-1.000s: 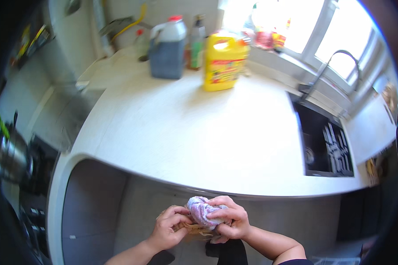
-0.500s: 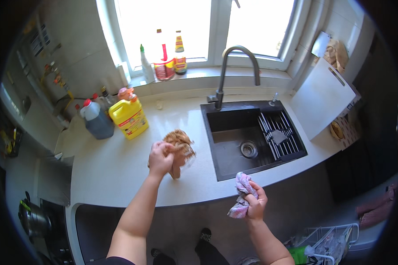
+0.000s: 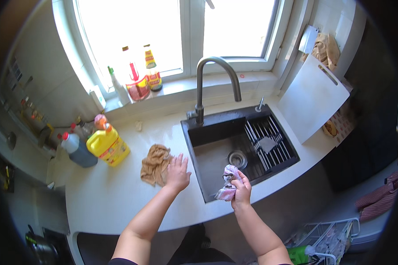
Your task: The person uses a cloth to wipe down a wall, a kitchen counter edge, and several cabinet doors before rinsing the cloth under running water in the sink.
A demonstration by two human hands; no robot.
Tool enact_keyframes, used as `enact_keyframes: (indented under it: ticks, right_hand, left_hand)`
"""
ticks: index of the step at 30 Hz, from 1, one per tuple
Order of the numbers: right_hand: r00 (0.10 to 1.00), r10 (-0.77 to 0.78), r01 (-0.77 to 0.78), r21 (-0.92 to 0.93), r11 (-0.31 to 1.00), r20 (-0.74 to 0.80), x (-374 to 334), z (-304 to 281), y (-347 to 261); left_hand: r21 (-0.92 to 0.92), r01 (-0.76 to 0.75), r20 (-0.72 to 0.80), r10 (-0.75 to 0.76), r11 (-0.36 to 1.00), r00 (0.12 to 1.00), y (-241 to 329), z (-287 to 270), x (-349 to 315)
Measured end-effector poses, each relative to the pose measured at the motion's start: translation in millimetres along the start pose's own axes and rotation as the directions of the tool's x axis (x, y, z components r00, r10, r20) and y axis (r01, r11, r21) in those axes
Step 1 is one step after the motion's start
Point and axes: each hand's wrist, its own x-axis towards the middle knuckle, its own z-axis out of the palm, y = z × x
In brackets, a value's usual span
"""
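A crumpled brown cloth (image 3: 154,164) lies on the white counter (image 3: 106,198), left of the sink. Beside its right edge is my left hand (image 3: 178,173), fingers stretched out and holding nothing. In my right hand (image 3: 242,191) a pink and white patterned cloth (image 3: 229,183) is bunched, pinched between thumb and fingers. That hand is over the front rim of the black sink (image 3: 208,154). A grey cloth (image 3: 268,144) rests on the rack (image 3: 276,154) at the sink's right side.
A yellow jug (image 3: 110,148) and a dark liquid bottle (image 3: 78,151) stand at the left. Behind the sink rises a tall faucet (image 3: 219,62). A white cutting board (image 3: 314,99) leans at the right. Several bottles line the windowsill (image 3: 177,88).
My left hand has let go of the brown cloth, which now lies on the counter. My right hand has moved slightly left and up, still with the patterned cloth. The view has shifted.
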Motion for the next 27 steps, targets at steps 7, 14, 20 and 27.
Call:
enact_keyframes:
  ticks: [7,14,20,27]
  right_hand:
    - [0.999,0.011,-0.017,-0.119,0.993,-0.052,85,58,-19]
    - [0.995,0.032,-0.046,-0.151,0.988,-0.094,167,52,-23]
    - [0.988,0.119,-0.134,-0.173,0.976,-0.095,245,21,-6]
    - [0.973,0.199,-0.154,-0.321,0.935,0.113,269,-4,34]
  left_hand:
    - [0.285,-0.102,0.043,0.093,0.953,0.995,21,-20,158]
    - [0.536,0.083,0.253,-0.254,0.84,0.934,-6,-16,212]
    - [0.155,0.193,0.134,-0.214,0.969,0.968,26,-6,207]
    - [-0.559,0.811,0.8,-0.368,-0.17,0.474,109,82,182]
